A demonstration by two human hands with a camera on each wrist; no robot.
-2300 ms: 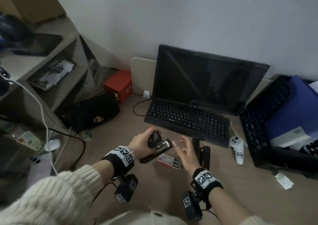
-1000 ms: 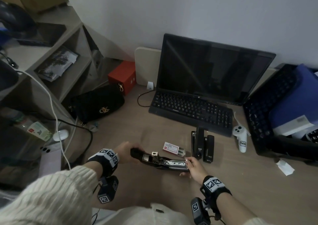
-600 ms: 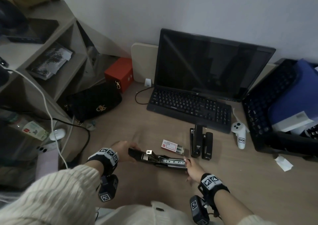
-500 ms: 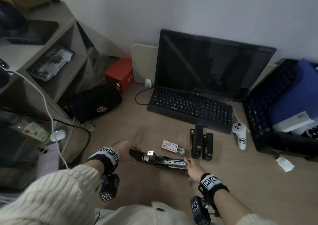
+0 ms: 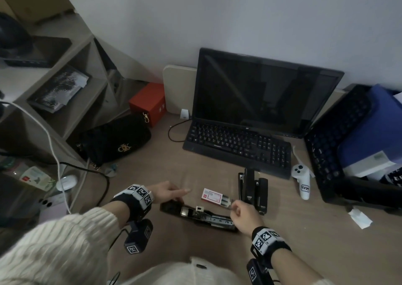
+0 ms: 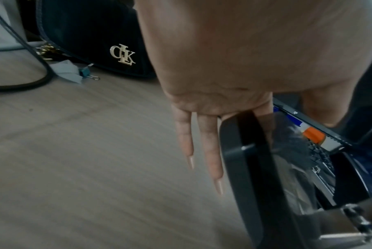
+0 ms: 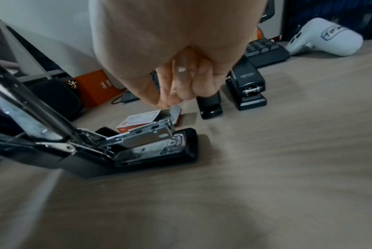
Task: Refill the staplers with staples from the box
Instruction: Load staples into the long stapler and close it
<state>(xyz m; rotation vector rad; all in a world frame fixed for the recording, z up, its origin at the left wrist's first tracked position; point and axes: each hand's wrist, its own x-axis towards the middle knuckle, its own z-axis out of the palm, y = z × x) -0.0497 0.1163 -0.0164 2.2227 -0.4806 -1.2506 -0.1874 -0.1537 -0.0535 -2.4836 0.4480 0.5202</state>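
Lying flat, black stapler w/ shiny metal tray, beside staple box.

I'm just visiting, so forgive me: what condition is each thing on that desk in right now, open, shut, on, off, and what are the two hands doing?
Stapler: swung open flat on the desk, metal staple track showing.
Two other staplers: closed, side by side.
Staple box: on the desk, end flap open.
Monitor: screen dark.
Left hand: fingers straight, beside the open stapler's end.
Right hand: fingers curled, reaching toward the staple box; whether it holds anything, cannot tell.
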